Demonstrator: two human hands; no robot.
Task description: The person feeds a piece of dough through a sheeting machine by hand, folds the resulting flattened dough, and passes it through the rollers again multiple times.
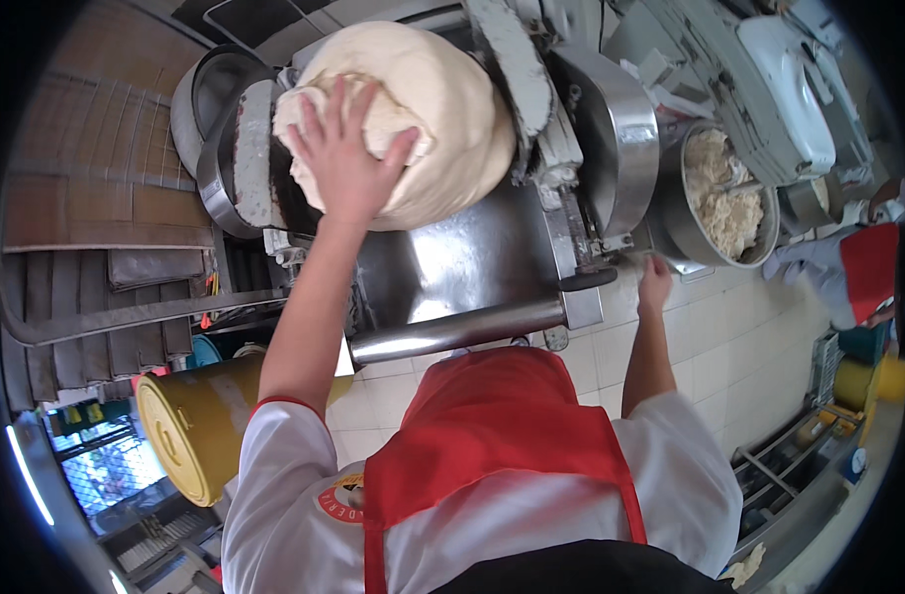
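A large mass of pale dough (442, 129) sits at the far end of a metal dough-rolling machine (452, 267), above its smooth sloping tray. My left hand (353, 163) lies on the dough's left part with its fingers spread, pressing on a rougher folded piece. Low at the machine's right side is my right hand (654, 285), its fingers curled together close to the metal fittings. What they hold, if anything, is too small to make out. A dark lever handle (588, 279) is just left of that hand.
A metal mixing bowl (685, 218) with rough dough stands at right, beneath a mixer (784, 89). Farther right is a co-worker in a red apron (868, 272). A yellow lidded bin (200, 426) and stacked dark trays (86, 317) are at left. A metal roller bar (452, 332) crosses before me.
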